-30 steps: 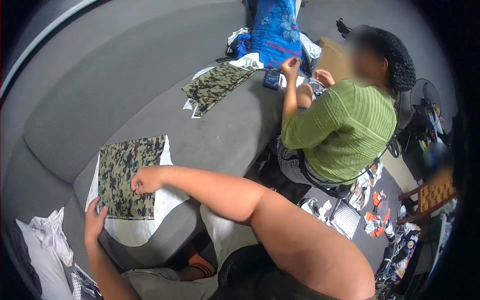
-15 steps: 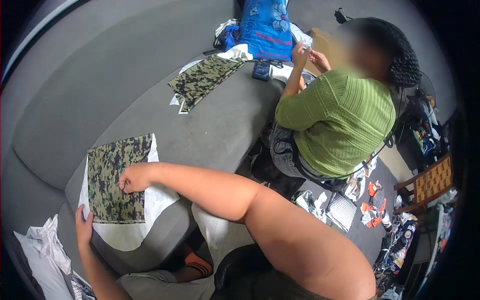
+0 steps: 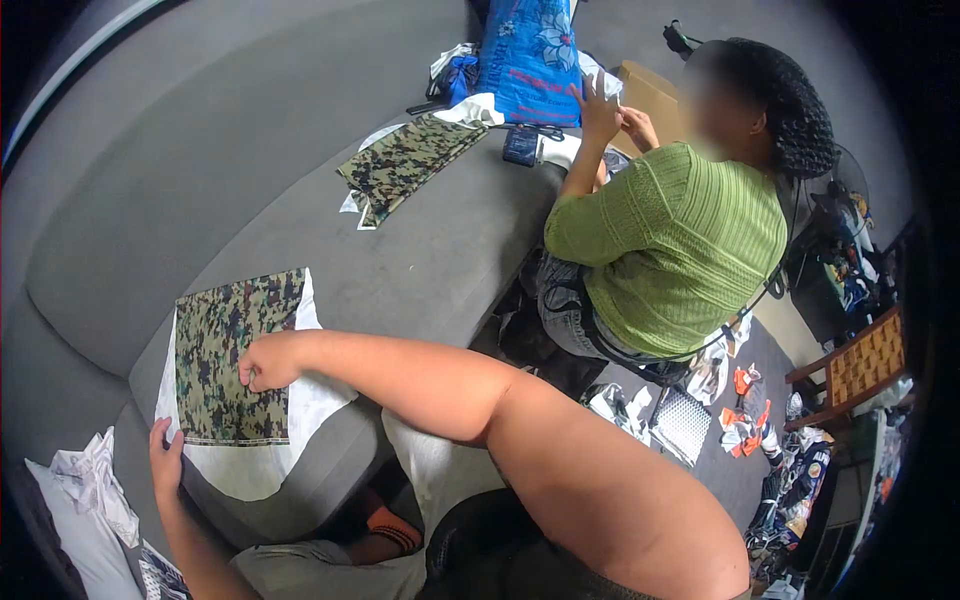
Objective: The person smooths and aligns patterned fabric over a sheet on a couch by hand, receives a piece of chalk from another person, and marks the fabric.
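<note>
A camouflage cloth piece (image 3: 225,340) lies flat over white fabric (image 3: 240,472) on the grey sofa seat. My right hand (image 3: 270,361) rests on the camouflage cloth near its right side, fingers curled in; whatever may be between the fingertips is too small to make out. At the lower left edge of the white fabric is my left hand (image 3: 166,458), its thumb and fingers apart, holding nothing visible. A second camouflage piece (image 3: 410,158) with white parts lies farther up the seat.
A co-worker in a green top (image 3: 670,245) sits at the right, both hands raised. Behind are a blue bag (image 3: 530,70) and cardboard (image 3: 650,105). White cloths (image 3: 95,490) lie at lower left. Fabric scraps (image 3: 745,415) and a wooden chair (image 3: 855,375) are at right.
The view has shifted, moving the sofa and cloths slightly left and up in the picture. My hands stay at the same places on the fabric. The co-worker's hands have moved.
</note>
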Demonstrator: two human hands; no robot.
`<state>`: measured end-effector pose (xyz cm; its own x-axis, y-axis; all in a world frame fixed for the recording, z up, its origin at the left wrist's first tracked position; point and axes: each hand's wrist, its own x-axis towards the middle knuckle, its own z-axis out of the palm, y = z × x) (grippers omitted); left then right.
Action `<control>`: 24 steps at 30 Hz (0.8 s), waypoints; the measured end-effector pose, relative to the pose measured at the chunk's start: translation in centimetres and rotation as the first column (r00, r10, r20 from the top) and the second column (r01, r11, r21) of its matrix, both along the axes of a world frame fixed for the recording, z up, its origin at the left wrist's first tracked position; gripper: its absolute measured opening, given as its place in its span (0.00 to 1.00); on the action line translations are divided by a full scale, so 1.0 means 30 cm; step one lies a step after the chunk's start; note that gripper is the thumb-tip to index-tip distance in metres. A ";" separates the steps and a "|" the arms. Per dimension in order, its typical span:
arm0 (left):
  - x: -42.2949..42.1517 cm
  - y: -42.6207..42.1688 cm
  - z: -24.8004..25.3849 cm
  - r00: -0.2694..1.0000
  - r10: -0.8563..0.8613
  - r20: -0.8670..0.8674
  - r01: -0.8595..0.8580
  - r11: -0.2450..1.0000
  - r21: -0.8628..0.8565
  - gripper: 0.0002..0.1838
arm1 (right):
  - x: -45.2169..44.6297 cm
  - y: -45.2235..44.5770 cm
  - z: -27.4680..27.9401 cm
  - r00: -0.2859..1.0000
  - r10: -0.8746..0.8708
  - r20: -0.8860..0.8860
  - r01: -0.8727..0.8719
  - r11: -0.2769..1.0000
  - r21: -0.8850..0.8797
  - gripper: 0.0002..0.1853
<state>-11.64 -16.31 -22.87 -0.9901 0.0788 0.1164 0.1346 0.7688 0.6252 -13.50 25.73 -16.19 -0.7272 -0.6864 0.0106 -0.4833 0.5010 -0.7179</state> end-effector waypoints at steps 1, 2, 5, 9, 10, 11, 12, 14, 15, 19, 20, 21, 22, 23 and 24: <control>0.002 0.004 0.002 1.000 0.005 0.000 -0.005 1.000 -0.001 0.21 | 0.001 -0.001 0.002 1.000 0.002 0.010 -0.002 1.000 0.008 0.15; 0.003 0.007 0.004 1.000 0.009 0.000 -0.009 1.000 -0.002 0.21 | 0.001 -0.002 0.004 1.000 0.004 0.020 -0.004 1.000 0.015 0.15; -0.006 -0.001 -0.002 1.000 0.016 0.005 -0.016 1.000 0.006 0.20 | -0.007 -0.005 -0.002 1.000 0.003 0.031 -0.003 1.000 0.007 0.15; -0.008 0.000 -0.004 0.999 0.025 0.024 -0.025 0.999 0.021 0.20 | -0.014 -0.003 -0.008 1.000 0.003 0.019 -0.003 1.000 -0.001 0.16; -0.005 0.006 0.001 0.999 0.027 0.023 -0.027 1.000 0.015 0.20 | -0.016 -0.003 -0.009 1.000 0.005 0.010 -0.005 1.000 -0.004 0.16; -0.003 0.011 0.007 0.999 0.029 0.023 -0.029 1.000 0.009 0.20 | -0.017 -0.002 -0.010 1.000 0.005 0.010 -0.005 1.000 -0.005 0.16; -0.003 0.009 0.006 0.999 0.029 0.023 -0.029 1.000 0.008 0.20 | -0.018 -0.002 -0.012 1.000 0.005 0.008 -0.005 1.000 -0.008 0.16; -0.004 0.005 0.001 1.000 0.021 0.012 -0.021 1.000 -0.003 0.20 | -0.021 -0.002 -0.013 1.000 0.007 0.004 -0.007 1.000 -0.014 0.16; -0.004 0.003 -0.002 1.000 0.018 0.007 -0.017 1.000 -0.008 0.20 | -0.020 -0.001 -0.010 1.000 0.008 0.002 -0.008 1.000 -0.015 0.16; -0.006 0.000 -0.012 1.000 0.015 -0.007 -0.015 1.000 -0.003 0.21 | -0.020 -0.002 -0.009 1.000 0.001 0.021 -0.001 1.000 -0.006 0.16; -0.006 -0.002 -0.010 1.000 0.014 -0.008 -0.014 1.000 -0.004 0.21 | -0.021 -0.003 -0.011 1.000 0.004 0.015 -0.004 1.000 -0.009 0.16; -0.003 0.002 -0.007 1.000 0.015 -0.006 -0.015 1.000 -0.015 0.21 | -0.021 -0.003 -0.013 1.000 0.006 0.008 -0.006 1.000 -0.012 0.16; -0.001 0.006 -0.004 1.000 0.016 -0.004 -0.017 1.000 -0.025 0.21 | -0.022 -0.002 -0.014 1.000 0.009 0.002 -0.009 1.000 -0.015 0.16; -0.001 0.010 -0.001 1.000 0.018 -0.003 -0.018 0.999 -0.035 0.21 | -0.024 0.000 -0.015 1.000 0.006 0.000 -0.006 1.000 -0.015 0.16; -0.006 0.004 -0.008 1.000 0.016 -0.004 -0.016 0.999 -0.035 0.21 | -0.019 0.003 -0.008 1.000 0.004 0.009 -0.004 1.000 -0.017 0.16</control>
<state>-11.82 -16.17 -23.10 -0.9908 0.0670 0.1174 0.1244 0.7922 0.5974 -14.07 25.81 -16.42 -0.7245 -0.6891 0.0156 -0.4787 0.4868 -0.7307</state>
